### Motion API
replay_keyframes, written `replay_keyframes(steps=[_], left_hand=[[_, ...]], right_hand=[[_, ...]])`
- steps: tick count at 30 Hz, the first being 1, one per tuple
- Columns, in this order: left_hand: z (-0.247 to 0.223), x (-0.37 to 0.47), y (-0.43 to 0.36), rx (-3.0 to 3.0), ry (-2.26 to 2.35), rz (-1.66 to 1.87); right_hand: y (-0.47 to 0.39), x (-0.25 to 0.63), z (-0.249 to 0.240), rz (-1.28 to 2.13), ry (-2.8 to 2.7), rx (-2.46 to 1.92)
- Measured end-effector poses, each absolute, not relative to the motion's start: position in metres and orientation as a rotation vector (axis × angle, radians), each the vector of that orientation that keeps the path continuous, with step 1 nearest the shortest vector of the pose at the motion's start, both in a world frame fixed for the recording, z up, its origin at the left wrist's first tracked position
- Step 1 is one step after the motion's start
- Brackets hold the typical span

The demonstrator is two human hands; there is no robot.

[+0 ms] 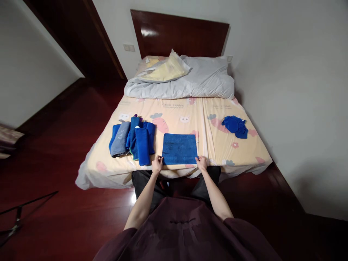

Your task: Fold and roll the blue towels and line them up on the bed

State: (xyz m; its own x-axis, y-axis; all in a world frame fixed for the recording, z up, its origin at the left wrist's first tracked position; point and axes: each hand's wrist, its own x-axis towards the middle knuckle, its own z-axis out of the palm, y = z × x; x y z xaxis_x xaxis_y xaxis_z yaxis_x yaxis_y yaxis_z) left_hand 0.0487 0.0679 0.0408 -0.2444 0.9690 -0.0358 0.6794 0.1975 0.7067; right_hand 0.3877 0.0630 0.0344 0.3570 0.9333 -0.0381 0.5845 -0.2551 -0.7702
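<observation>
A blue towel (pixel 179 148) lies spread flat near the front edge of the bed, darker patches showing on its surface. My left hand (pixel 157 165) pinches its left side close to the near corner. On the opposite side, my right hand (pixel 201 163) grips the towel by its near right corner. Left of the towel sits a group of folded and rolled cloths, among them a grey one (pixel 121 139) and a bright blue one (pixel 142 146). Farther right, a crumpled blue cloth (pixel 235 126) rests on the sheet.
The bed (pixel 174 116) has a pale sheet with carrot patterns. Toward the wooden headboard (pixel 182 34) lie a bunched grey quilt (pixel 206 76) and a yellow cloth or pillow (pixel 167 69). A black stand leg (pixel 19 214) is on the dark red floor at left.
</observation>
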Motion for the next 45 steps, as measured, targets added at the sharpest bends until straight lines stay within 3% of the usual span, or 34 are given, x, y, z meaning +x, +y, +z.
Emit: replay_keyframes(steps=[11, 16, 20, 28, 45], left_hand=[[0.057, 0.058, 0.069, 1.703, 2.059, 0.588], [0.062, 0.054, 0.058, 2.116, 1.811, 0.657], [0.051, 0.05, 0.045, 2.285, 1.556, 0.55], [0.028, 0.055, 0.053, 2.286, 1.598, 0.425], [0.06, 0.052, 0.07, 2.396, 1.585, 0.139]], right_hand=[[0.067, 0.37, 0.042, 0.5, -1.38, -2.06], [0.049, 0.36, 0.064, 0.29, -1.75, -1.81], [0.031, 0.36, 0.064, 0.329, -2.157, -1.551], [0.036, 0.376, 0.042, 0.352, -2.247, -1.652], [0.06, 0.379, 0.065, 0.448, -2.359, -1.811]])
